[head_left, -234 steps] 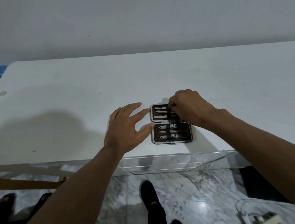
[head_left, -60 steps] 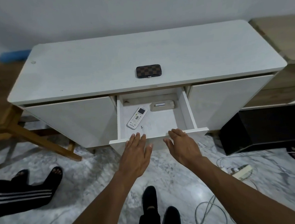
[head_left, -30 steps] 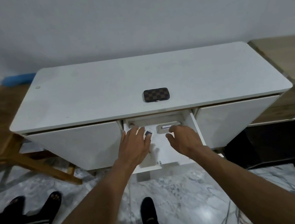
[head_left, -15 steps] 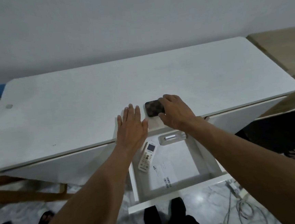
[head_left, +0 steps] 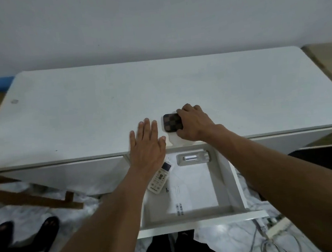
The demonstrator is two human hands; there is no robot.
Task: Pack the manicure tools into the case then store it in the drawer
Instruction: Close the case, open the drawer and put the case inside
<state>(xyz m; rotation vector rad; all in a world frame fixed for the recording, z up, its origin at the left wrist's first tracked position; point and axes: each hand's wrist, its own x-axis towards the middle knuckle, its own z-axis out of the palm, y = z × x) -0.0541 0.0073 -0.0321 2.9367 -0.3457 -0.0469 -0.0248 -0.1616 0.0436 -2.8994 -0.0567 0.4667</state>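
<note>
The closed manicure case, dark brown with a checkered pattern, lies on the white cabinet top near its front edge. My right hand covers the case's right half, fingers curled over its far and near edges. My left hand rests flat on the cabinet's front edge just left of the case, fingers apart, holding nothing. Below both hands the middle drawer stands pulled out, its white floor mostly bare toward the front.
In the drawer lie a white remote control at the left and a clear flat box at the back, on a sheet of paper. Another person's feet stand at lower left. Cables and a power strip lie on the marble floor at right.
Over the last second both hands rose from the open drawer to the cabinet top. My right hand has closed further over the case; my left hand stays flat beside it.
</note>
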